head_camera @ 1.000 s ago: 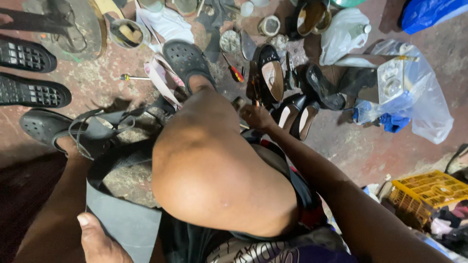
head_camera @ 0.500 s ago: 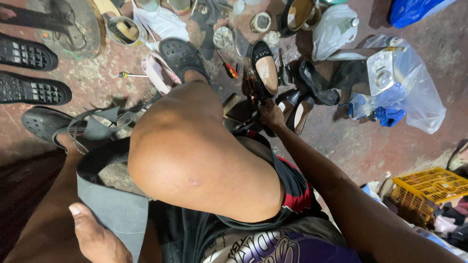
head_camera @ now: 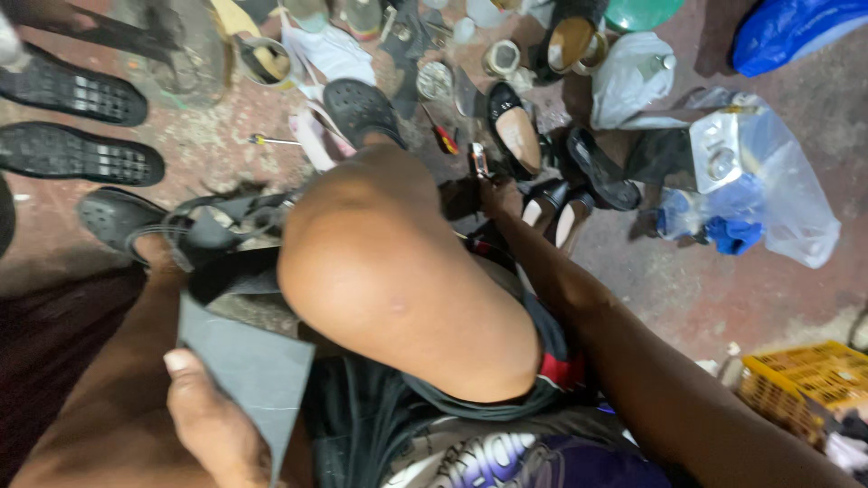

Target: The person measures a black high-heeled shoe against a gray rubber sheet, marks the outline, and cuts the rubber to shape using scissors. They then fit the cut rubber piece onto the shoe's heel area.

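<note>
Biggest thing in hand is the grey sheet point(head_camera: 249, 361): flat, matte, dull slate colour, cut with straight edges and a sharp corner pointing up toward the knee. It lies low on the left, across the person's lap. The left hand point(head_camera: 212, 425) pins it, thumb pressed on top, the other fingers hidden underneath. Over past the knee, the right hand point(head_camera: 499, 194) is down among the black shoes point(head_camera: 520, 136) on the floor, fingers clamped on a small shiny tool point(head_camera: 478, 161) with a metal tip, poking up out of the fist.
</note>
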